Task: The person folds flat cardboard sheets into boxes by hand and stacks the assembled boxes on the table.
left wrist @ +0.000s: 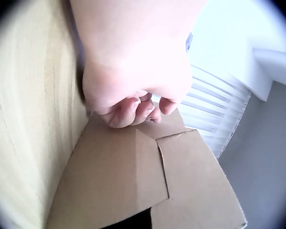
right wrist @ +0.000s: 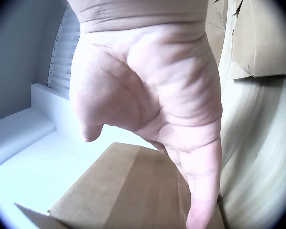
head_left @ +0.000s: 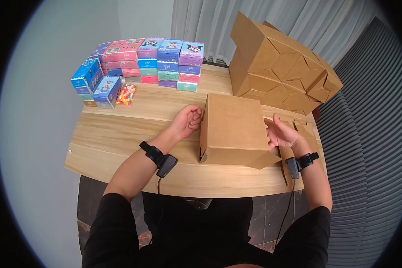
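Note:
A brown cardboard box (head_left: 234,123) lies on the wooden table between the two hands. My left hand (head_left: 188,121) is at its left end, fingers curled into the palm and knuckles right at the folded flaps (left wrist: 114,176). A dark gap shows between those flaps in the left wrist view. At the box's right end is my right hand (head_left: 281,132), thumb raised and fingers extended along the cardboard (right wrist: 133,186). Some of its fingertips are hidden. One flap (head_left: 268,159) sticks out at the box's near right corner.
Stacks of small colourful boxes (head_left: 169,49) stand at the back left, beside a bag of multicoloured pieces (head_left: 126,94). A larger carton (head_left: 277,58) with folded flaps sits at the back right. Flat cardboard (head_left: 306,134) lies by the right forearm.

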{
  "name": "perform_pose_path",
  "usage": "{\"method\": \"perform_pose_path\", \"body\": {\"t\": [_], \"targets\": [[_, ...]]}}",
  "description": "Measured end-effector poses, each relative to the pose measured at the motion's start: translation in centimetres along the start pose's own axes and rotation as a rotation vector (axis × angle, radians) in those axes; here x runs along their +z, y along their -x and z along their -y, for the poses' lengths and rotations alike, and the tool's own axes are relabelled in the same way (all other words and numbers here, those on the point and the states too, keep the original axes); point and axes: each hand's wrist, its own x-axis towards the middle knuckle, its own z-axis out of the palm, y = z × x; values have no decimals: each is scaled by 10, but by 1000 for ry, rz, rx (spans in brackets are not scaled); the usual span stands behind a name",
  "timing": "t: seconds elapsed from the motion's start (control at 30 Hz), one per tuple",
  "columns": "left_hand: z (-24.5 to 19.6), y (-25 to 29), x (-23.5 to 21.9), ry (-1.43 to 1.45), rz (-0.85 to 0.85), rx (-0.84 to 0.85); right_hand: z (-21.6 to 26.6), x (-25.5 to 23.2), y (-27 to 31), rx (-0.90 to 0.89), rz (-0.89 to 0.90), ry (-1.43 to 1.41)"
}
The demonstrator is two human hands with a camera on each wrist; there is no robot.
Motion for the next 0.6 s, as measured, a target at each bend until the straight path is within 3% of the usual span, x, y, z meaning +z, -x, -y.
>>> {"method": "perform_pose_path", "body": {"t": [0.03, 0.07, 0.13, 0.27, 0.37, 0.43, 0.47, 0.53, 0.6], "targets": [[2, -1, -1, -22, -5, 34, -1, 9, -4, 23, -166, 85], [4, -2, 0, -17, -9, 31, -8, 11, -12, 28, -166, 80], [7, -5, 3, -247, -135, 159, -24, 7, -32, -47, -521, 205], [9, -9, -1, -254, -150, 281, -31, -4, -53, -178, -467, 314], [8, -6, -1, -226, -118, 325, -30, 5, -67, -235, -571, 228], [8, -5, 4, -332, -118, 295, -44, -10, -73, -443, -664, 100], [8, -5, 4, -333, -127, 293, -45, -1, -74, -439, -658, 95], [10, -8, 2, -307, -124, 299, -41, 24, -72, -581, -846, -71], [11, -9, 2, -367, -136, 287, -49, 1, -71, -565, -858, -5]]}}
